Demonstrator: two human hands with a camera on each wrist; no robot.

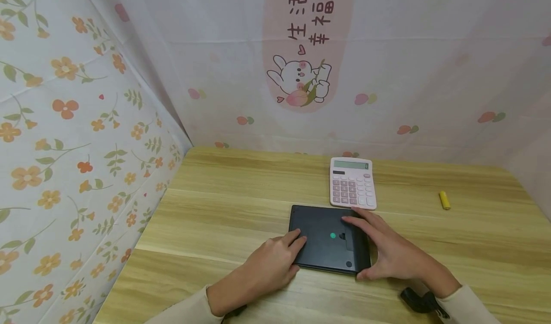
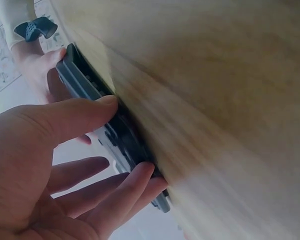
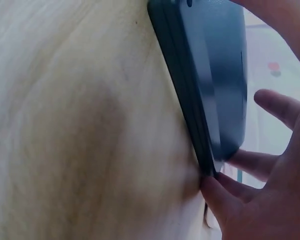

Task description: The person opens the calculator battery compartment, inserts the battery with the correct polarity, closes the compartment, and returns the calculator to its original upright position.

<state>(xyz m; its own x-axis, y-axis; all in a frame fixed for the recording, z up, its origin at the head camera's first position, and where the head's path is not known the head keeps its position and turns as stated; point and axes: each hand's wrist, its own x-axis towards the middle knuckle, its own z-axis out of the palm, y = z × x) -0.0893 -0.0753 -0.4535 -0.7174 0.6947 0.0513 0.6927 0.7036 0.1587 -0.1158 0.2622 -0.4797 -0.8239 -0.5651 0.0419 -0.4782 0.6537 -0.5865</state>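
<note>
The left grip (image 1: 273,263) grasped the left end of the black device (image 1: 316,245), fingers on its upper face and thumb at its near left corner. The right grip (image 1: 393,252) grasped the right end, thumb at the near right corner, fingers toward the far edge. The device rested on the counter (image 1: 215,228); its upper face carried a green dot (image 1: 333,235). The pink calculator (image 1: 353,183) lay face up, near the device's far edge. The yellow cylinder (image 1: 445,200) lay well apart, to the device's right and farther back.
</note>
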